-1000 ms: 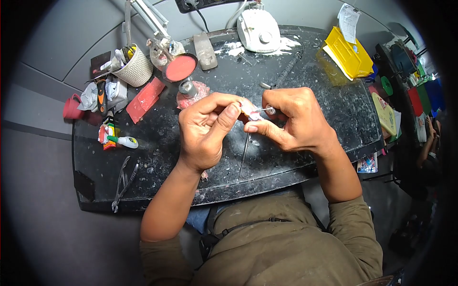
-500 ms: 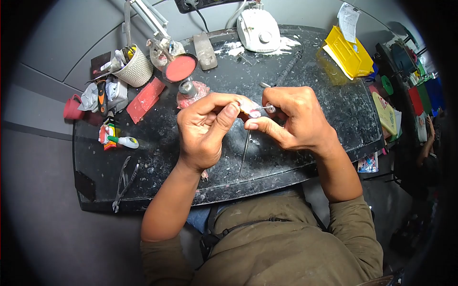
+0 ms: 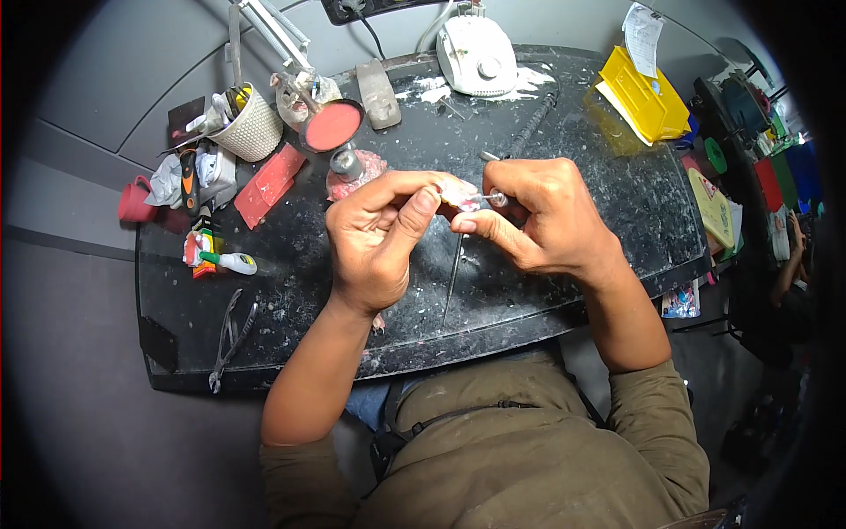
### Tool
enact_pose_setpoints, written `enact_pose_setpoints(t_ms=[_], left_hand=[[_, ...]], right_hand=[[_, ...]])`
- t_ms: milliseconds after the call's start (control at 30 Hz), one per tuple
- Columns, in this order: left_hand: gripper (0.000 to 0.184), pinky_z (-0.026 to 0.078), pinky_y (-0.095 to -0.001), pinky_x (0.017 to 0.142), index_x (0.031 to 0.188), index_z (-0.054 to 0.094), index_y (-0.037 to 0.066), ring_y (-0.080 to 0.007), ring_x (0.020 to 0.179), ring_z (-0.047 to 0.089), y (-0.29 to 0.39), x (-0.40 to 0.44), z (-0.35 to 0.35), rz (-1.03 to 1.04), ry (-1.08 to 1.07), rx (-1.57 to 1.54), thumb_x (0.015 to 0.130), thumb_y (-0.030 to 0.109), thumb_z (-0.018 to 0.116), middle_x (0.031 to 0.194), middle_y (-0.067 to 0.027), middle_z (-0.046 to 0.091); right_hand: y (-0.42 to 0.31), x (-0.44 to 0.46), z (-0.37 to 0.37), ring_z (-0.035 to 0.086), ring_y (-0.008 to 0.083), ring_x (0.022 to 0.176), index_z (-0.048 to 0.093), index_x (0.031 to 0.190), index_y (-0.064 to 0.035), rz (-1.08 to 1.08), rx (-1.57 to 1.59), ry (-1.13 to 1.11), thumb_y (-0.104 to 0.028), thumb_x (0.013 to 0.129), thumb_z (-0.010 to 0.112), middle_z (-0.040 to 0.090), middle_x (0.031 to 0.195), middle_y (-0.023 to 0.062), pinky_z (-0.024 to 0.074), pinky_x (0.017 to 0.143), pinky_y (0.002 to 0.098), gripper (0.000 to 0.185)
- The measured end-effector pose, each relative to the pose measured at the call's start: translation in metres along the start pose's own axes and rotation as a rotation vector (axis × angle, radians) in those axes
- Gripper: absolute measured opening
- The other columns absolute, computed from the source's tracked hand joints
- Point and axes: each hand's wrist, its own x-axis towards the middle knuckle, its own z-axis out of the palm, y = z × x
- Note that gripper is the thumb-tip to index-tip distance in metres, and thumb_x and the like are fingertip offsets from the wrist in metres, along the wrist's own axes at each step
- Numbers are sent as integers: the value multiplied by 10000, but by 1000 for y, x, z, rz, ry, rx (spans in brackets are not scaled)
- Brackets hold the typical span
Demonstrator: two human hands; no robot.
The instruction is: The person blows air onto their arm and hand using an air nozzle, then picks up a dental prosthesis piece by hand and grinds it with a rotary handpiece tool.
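My left hand (image 3: 383, 231) pinches a small pink-and-white dental piece (image 3: 458, 193), which looks like a denture, between thumb and fingers. My right hand (image 3: 555, 216) is closed around a rotary handpiece (image 3: 499, 200); only its round metal nose and thin shank show, and the rest is hidden in the palm. The shank's tip points left and meets the dental piece or lies right against it. My right thumb is close to the piece's lower edge. Below the hands, a thin metal tool (image 3: 454, 278) lies on the dusty black desk (image 3: 529, 300).
Behind my left hand stand a burner (image 3: 345, 165) and a round pan of pink wax (image 3: 333, 126). Pink wax sheets (image 3: 269, 185), a glue bottle (image 3: 236, 262) and pliers (image 3: 231, 339) lie left. A white control box (image 3: 478, 57) and yellow bin (image 3: 648, 97) are at the back.
The dental piece has turned slightly between my fingers, showing more of its pale surface. Both hands have barely shifted, and the handpiece nose stays beside the piece.
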Motion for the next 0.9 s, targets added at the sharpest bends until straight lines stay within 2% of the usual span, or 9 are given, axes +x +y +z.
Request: enact_pose_setpoints(t_ms=[400, 900], left_hand=[[182, 562, -302, 853, 1082, 659, -121, -181, 926, 682, 0, -1, 1, 56, 23, 95, 1010, 4, 547, 1029, -178, 713], [181, 575, -276, 753, 1055, 657, -129, -153, 822, 684, 4, -2, 4, 20, 49, 116, 1012, 4, 542, 939, -148, 715]], right_hand=[[3, -1, 2, 505, 326, 464, 515, 616, -50, 1, -5, 12, -413, 843, 775, 495, 531, 134, 382, 455, 405, 501], [3, 0, 2, 497, 319, 445, 525, 607, -46, 34, 11, -6, -426, 845, 773, 488, 510, 140, 375, 448, 402, 512]])
